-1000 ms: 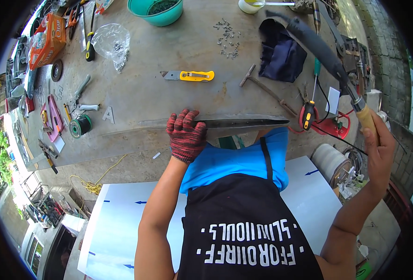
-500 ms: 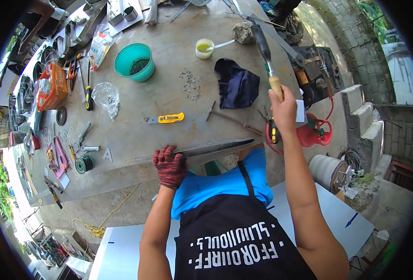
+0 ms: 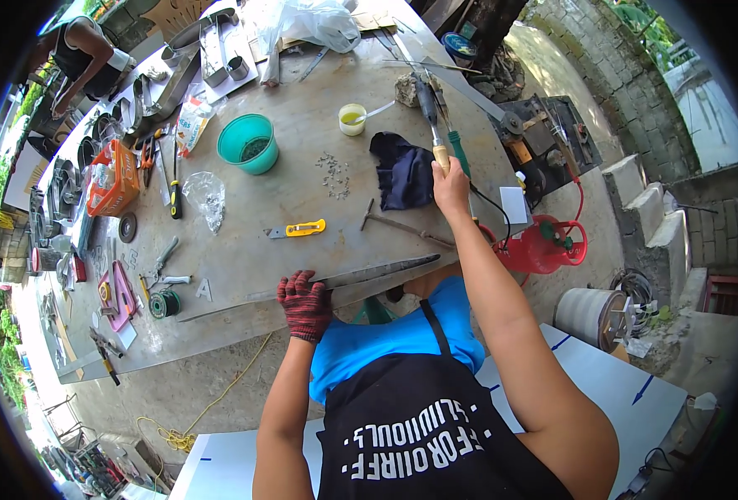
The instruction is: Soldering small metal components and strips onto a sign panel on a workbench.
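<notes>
My left hand, in a red and black knitted glove, closes over a long, narrow strip of dark metal along the near table edge. Its fingertips are bent and pressed together; the strip beneath them is hidden. Farther right, my bare right hand grips the light wooden handle of a tool with a metal shaft and thick dark end, which points away toward a rough stone. Beside it lies a green-handled tool with a black cord. A dark blue cloth lies left of the right hand.
The metal tabletop bears a yellow utility knife, a T-shaped rod, small metal bits, a green bowl and a small yellow pot. A red gas cylinder stands at the right. Another person is at far left.
My right hand has moved left and the wooden-handled tool with it, toward the cloth. The green-handled tool now shows more. My left hand stays on the strip while the view shifts slightly.
</notes>
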